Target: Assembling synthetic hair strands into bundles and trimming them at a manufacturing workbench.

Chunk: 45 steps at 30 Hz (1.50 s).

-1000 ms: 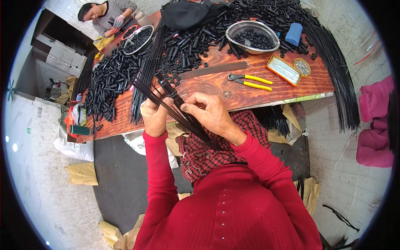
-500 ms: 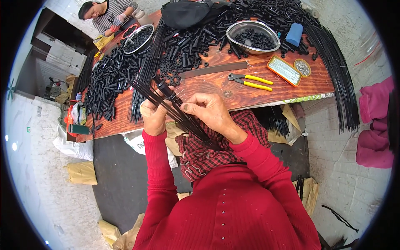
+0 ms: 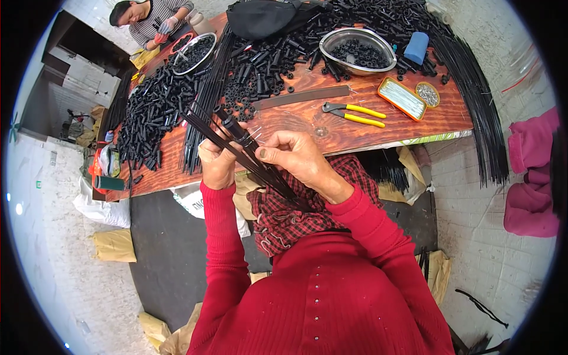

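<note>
My left hand (image 3: 218,167) is closed around a bundle of thin black rods (image 3: 269,182), which slants from the table's front edge down to my lap. A black plastic tube-shaped fitting (image 3: 232,126) sticks up among the rods, above my left fingers. At the bundle's right side my right hand (image 3: 300,167) has thumb and forefinger pinched together just below that fitting. What lies between those fingertips is hidden or too small to make out. The lower rod ends rest against a red-and-black checked cloth (image 3: 275,228) on my lap.
On the wooden table (image 3: 290,127) lie yellow-handled pliers (image 3: 358,115), a flat metal bar (image 3: 305,96), a tray of thin pins (image 3: 402,99) and a small dish (image 3: 428,94). Heaped black fittings (image 3: 148,112) and a metal bowl (image 3: 387,64) stand behind. A co-worker (image 3: 155,22) sits far left.
Both hands keep nearly the same hold on the rods and fitting. The whole view has shifted very slightly.
</note>
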Each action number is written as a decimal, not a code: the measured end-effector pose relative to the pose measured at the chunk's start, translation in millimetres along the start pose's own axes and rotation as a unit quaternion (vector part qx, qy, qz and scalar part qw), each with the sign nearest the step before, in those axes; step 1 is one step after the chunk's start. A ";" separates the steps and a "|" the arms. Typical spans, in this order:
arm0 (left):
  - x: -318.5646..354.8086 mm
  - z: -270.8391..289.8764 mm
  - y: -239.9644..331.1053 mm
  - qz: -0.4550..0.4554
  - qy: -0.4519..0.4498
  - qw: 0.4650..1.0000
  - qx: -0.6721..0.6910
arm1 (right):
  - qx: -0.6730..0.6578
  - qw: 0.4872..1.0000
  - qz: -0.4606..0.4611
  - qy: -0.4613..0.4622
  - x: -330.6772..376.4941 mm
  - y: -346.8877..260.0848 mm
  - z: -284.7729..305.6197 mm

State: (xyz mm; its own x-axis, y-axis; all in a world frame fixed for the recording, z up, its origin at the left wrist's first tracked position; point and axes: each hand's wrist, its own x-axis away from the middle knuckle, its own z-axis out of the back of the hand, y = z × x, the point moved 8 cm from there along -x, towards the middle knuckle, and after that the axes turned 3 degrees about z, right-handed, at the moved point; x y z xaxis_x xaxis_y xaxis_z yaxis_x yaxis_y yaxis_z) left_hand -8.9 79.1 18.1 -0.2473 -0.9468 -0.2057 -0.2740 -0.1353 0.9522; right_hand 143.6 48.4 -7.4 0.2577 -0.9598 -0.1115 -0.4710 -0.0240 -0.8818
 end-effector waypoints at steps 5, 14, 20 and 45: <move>0.5 0.7 -1.2 -0.001 -0.018 1.000 -0.003 | 0.037 0.999 -0.019 0.000 1.8 -1.2 1.0; -0.8 -7.2 2.1 -0.006 -0.036 0.999 0.005 | 0.072 0.996 0.050 -0.008 6.4 -7.1 -5.0; -4.4 -5.6 -2.8 -0.015 -0.025 1.000 -0.005 | 0.118 0.990 0.058 0.053 6.4 -5.7 -2.3; 10.9 -20.8 27.9 0.031 0.089 0.986 -0.140 | 0.169 0.970 0.114 0.133 7.0 -11.2 -1.7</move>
State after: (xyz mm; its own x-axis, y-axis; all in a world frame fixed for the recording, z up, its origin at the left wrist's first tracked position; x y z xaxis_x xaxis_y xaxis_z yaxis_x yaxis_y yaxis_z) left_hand 0.1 58.9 47.2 -0.0806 -0.9886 -0.1268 0.0099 -0.1280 0.9917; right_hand 149.3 41.4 2.5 -0.0684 -0.9684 -0.2398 -0.1758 0.2483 -0.9526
